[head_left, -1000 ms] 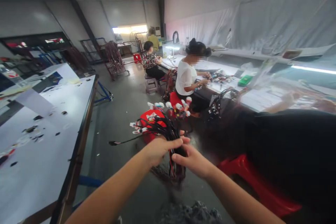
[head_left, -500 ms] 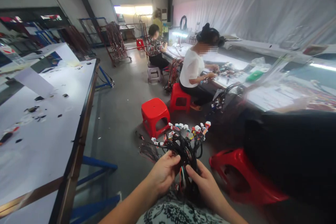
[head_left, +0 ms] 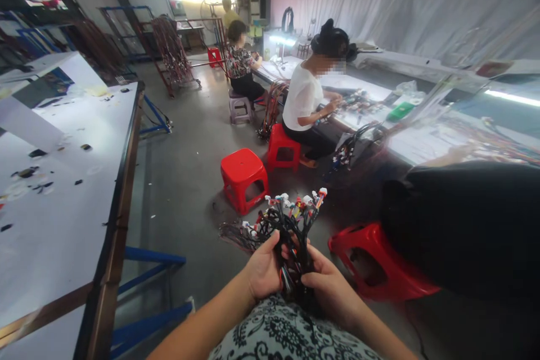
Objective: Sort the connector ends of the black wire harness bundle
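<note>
While both hands grip it above the lap, the wire bundle (head_left: pixel 291 236) is being sorted: left hand (head_left: pixel 264 270) and right hand (head_left: pixel 331 287) closed around its stems; separating plugs likely follows.

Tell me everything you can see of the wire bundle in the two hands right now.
The bundle of thin black and coloured wires stands roughly upright above the patterned fabric lap. Its upper ends fan out into many small white, red and blue plastic connectors; some strands trail off to the left. The left hand and right hand both grip its lower stem, fingers wrapped around it. The wires look flexible and tangled. Its bottom end is hidden between the hands.
</note>
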Demonstrator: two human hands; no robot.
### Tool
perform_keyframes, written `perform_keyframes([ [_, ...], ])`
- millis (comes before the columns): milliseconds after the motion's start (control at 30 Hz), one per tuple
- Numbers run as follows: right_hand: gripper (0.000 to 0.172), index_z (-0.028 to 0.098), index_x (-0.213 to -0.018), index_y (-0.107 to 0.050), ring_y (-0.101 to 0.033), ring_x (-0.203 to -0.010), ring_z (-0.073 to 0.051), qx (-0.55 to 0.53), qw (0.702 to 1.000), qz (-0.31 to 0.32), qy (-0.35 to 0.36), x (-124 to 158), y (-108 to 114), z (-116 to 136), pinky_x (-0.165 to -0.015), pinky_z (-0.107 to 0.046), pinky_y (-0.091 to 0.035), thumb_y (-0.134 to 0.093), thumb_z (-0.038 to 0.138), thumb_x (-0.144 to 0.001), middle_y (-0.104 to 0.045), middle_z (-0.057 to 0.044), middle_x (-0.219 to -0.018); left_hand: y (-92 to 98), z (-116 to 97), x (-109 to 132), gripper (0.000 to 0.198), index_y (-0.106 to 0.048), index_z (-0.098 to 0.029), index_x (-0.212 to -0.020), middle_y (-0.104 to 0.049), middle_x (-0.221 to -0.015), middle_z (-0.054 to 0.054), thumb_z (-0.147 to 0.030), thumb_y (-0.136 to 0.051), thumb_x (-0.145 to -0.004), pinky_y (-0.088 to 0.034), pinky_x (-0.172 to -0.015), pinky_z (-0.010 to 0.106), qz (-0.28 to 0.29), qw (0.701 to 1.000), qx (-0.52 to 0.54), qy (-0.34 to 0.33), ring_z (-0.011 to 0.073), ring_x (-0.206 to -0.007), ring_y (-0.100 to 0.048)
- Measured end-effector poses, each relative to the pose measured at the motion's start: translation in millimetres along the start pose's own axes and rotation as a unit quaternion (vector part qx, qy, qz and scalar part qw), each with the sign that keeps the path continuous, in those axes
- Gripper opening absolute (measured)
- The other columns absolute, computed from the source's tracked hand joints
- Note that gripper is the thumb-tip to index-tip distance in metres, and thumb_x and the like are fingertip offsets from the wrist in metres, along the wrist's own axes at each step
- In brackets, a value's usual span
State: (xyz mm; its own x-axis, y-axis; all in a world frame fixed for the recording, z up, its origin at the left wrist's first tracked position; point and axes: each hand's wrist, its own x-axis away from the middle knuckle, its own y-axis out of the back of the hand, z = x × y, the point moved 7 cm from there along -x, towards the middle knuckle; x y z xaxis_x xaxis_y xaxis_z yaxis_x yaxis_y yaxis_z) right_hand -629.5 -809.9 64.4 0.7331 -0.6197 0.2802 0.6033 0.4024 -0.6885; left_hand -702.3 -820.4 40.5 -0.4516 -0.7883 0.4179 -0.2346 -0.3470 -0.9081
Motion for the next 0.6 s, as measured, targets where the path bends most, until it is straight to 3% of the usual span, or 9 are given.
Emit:
perform_keyframes([
  [67, 0.075, 0.028, -0.131, -0.049, -0.054, -0.115, -0.02, 0.027, 1.0, -0.007, -0.006, 0.9, 5.2, -1.4, -0.093, -0.032, -0.041, -0.056, 0.001, -0.062, -0.058, -0.002, -0.128, 4.0, 3.2, -0.7, 0.039, -0.065, -0.007, -0.099, -0.069, -0.085, 0.011, -0.042, -0.06, -0.084, -0.048, -0.085, 0.037, -0.012, 0.999, -0.02, -0.028, 0.0225, -0.082, -0.065],
  [167, 0.072, 0.029, -0.129, -0.051, -0.052, -0.117, -0.02, 0.053, 0.998, -0.015, -0.004, 4.0, 14.7, -3.3, -0.096, -0.033, -0.04, -0.059, 0.004, -0.063, -0.057, -0.001, -0.129, 16.9, 2.3, 0.6, 0.028, -0.067, -0.007, -0.093, -0.07, -0.086, 0.012, -0.029, -0.071, -0.077, -0.05, -0.084, 0.037, -0.108, 0.984, -0.087, -0.114, 0.023, -0.08, -0.066],
  [267, 0.063, 0.027, -0.125, -0.055, -0.052, -0.117, -0.022, 0.056, 0.998, -0.03, 0.013, 6.1, 28.4, -2.8, -0.101, -0.037, -0.037, -0.067, 0.011, -0.065, -0.058, -0.003, -0.128, 12.0, -1.9, 4.5, 0.037, -0.067, -0.009, -0.1, -0.071, -0.094, 0.013, -0.031, -0.075, -0.072, -0.052, -0.081, 0.039, -0.135, 0.95, -0.224, -0.17, 0.025, -0.081, -0.066],
  [333, 0.047, 0.023, -0.112, -0.063, -0.052, -0.116, -0.025, 0.056, 0.995, -0.066, 0.041, 6.0, 40.8, 1.1, -0.102, -0.039, -0.036, -0.073, 0.02, -0.066, -0.06, -0.005, -0.125, -1.2, -6.6, 8.3, 0.04, -0.066, -0.012, -0.107, -0.069, -0.104, 0.012, -0.036, -0.072, -0.075, -0.05, -0.086, 0.04, -0.112, 0.901, -0.371, -0.193, 0.0259, -0.09, -0.065],
  [400, 0.032, 0.021, -0.098, -0.067, -0.055, -0.111, -0.026, 0.057, 0.991, -0.105, 0.058, 5.8, 50.9, 4.8, -0.1, -0.039, -0.037, -0.074, 0.027, -0.068, -0.064, -0.006, -0.118, -15.6, -12.4, 14.4, 0.037, -0.067, -0.018, -0.11, -0.067, -0.112, 0.008, -0.036, -0.068, -0.078, -0.045, -0.098, 0.038, -0.098, 0.815, -0.524, -0.229, 0.0245, -0.103, -0.061],
  [467, 0.03, 0.022, -0.099, -0.066, -0.059, -0.104, -0.024, 0.054, 0.99, -0.116, 0.052, 5.7, 52.8, 5.5, -0.096, -0.038, -0.04, -0.073, 0.028, -0.071, -0.067, -0.006, -0.112, -26.1, -14.4, 19.7, 0.035, -0.067, -0.021, -0.113, -0.065, -0.117, 0.005, -0.034, -0.065, -0.081, -0.039, -0.106, 0.036, -0.086, 0.737, -0.619, -0.257, 0.0224, -0.112, -0.057],
  [600, 0.037, 0.024, -0.11, -0.063, -0.062, -0.096, -0.021, 0.03, 0.997, -0.068, 0.034, 9.3, 41.2, 3.9, -0.091, -0.036, -0.043, -0.071, 0.021, -0.074, -0.067, -0.004, -0.111, -26.5, -8.0, 21.7, 0.035, -0.065, -0.022, -0.118, -0.067, -0.112, 0.005, -0.034, -0.058, -0.085, -0.038, -0.108, 0.036, -0.063, 0.666, -0.696, -0.261, 0.0213, -0.114, -0.056],
])
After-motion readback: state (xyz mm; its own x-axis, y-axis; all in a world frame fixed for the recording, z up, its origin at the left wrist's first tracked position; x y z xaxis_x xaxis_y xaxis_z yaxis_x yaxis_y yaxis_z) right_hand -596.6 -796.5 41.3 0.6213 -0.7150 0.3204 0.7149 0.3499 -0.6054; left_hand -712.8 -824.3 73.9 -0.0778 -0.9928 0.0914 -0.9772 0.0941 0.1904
